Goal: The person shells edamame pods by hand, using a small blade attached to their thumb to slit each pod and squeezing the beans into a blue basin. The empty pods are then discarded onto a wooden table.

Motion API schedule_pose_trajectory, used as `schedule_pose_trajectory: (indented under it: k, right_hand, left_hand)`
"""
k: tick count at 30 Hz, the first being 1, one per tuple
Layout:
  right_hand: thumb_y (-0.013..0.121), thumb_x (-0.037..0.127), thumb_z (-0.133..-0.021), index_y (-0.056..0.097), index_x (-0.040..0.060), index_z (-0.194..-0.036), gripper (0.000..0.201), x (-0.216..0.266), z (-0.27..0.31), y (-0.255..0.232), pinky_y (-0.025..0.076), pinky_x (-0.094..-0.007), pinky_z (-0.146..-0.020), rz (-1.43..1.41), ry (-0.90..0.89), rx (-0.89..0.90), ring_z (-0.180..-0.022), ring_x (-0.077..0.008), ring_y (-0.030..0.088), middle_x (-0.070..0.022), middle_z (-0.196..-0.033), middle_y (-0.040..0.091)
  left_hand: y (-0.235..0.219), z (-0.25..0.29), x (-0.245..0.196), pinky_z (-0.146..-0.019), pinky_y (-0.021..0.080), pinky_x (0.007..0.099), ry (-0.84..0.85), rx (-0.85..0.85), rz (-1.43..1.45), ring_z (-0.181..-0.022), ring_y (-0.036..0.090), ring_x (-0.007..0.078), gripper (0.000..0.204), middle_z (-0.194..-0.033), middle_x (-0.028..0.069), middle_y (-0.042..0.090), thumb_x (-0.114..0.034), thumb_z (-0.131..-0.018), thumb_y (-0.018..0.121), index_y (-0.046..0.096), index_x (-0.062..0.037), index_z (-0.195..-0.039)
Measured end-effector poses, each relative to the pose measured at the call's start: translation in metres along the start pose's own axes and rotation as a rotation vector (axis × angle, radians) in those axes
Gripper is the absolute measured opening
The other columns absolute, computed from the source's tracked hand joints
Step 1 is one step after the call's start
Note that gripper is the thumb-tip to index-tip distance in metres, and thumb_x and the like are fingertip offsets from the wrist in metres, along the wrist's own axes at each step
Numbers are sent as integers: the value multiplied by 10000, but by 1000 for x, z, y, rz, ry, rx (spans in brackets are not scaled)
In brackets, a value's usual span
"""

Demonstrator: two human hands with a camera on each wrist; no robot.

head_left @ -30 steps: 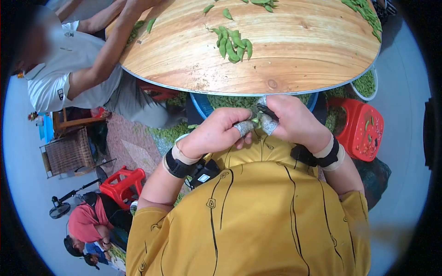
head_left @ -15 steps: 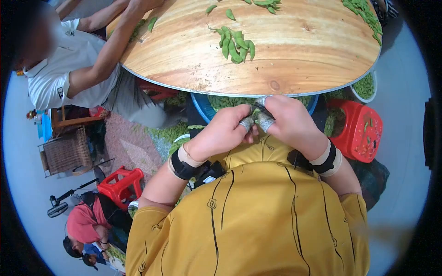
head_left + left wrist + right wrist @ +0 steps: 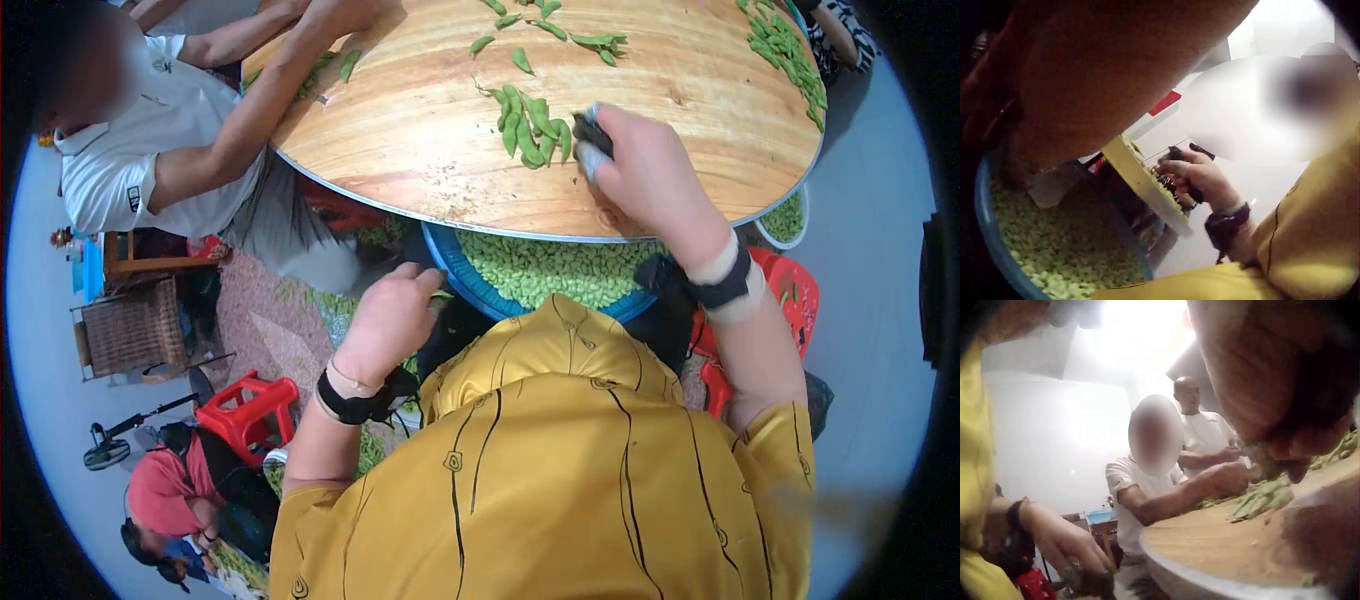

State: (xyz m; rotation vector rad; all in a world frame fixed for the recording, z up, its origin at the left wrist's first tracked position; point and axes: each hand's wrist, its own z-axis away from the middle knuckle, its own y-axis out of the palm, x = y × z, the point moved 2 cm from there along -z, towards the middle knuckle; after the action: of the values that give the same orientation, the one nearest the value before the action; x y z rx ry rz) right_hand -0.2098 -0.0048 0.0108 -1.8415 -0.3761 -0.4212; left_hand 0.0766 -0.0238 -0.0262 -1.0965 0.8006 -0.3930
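Over the wooden table, my right hand (image 3: 650, 170) is right beside a small pile of green edamame pods (image 3: 530, 125). Silvery wrapping covers its thumb and forefinger tips, with something black between them; I cannot tell whether the fingers grip it. In the right wrist view those fingers hang bent close over the pods (image 3: 1263, 500). My left hand (image 3: 388, 318) is down left of a blue basin (image 3: 455, 268), fingers loosely bent and nothing visible in them. Shelled green beans (image 3: 550, 265) fill the basin, under the table edge by my lap.
The round table (image 3: 420, 150) has a metal-edged rim and more pods (image 3: 785, 60) at its far right. A person in a white shirt (image 3: 190, 110) works at the left. A red stool (image 3: 790, 290) and a white bucket (image 3: 785, 222) stand right. Pods litter the floor.
My hands were together above the basin, working at something green. The right hand has moved up over the table to the pile; the left has moved left and down, uncovering the beans.
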Motion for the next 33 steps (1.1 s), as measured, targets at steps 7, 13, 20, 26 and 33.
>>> schedule_pose_trajectory:
  k: [7,13,20,26,33]
  right_hand:
    - [637,119,-753,558,-8,-895,206,-22,-20,13,466,-368,-554,-59,-6,36,-603,-324,577,-164,-704,593]
    - [680,149,-785,596,5,-944,230,-5,17,-16,363,-217,-430,-916,666,311,-461,-63,462,6,-629,533]
    - [529,105,-874,547,12,-1104,249,9,59,-19,403,-209,-462,-957,571,212,-523,-58,480,9,-712,546]
    - [456,25,-823,512,32,-1221,402,19,75,-22,433,-214,-480,-896,458,312,-543,-62,514,-8,-763,604]
    - [471,42,-856,552,63,-1171,327,12,82,-13,385,-202,-451,-989,486,310,-524,-46,479,16,-745,591]
  left_hand:
    - [-13,-32,-43,-683,489,399,181,-75,329,-773,591,380,225,-837,201,607,-80,-809,607,616,-12,-1023]
    - [-7,-69,-80,-642,499,253,160,-320,900,-699,607,115,205,-833,63,652,-75,-901,546,593,29,-1071]
    - [-1,-82,-92,-556,421,187,-5,53,1282,-629,509,38,168,-798,-2,615,-77,-914,508,622,-14,-1020]
    - [2,-80,-92,-552,393,176,-15,20,1171,-618,474,22,163,-772,-25,604,-69,-897,522,633,-25,-1008]
    - [7,-79,-93,-579,444,263,239,-245,812,-604,504,96,137,-747,12,610,-45,-857,552,630,4,-958]
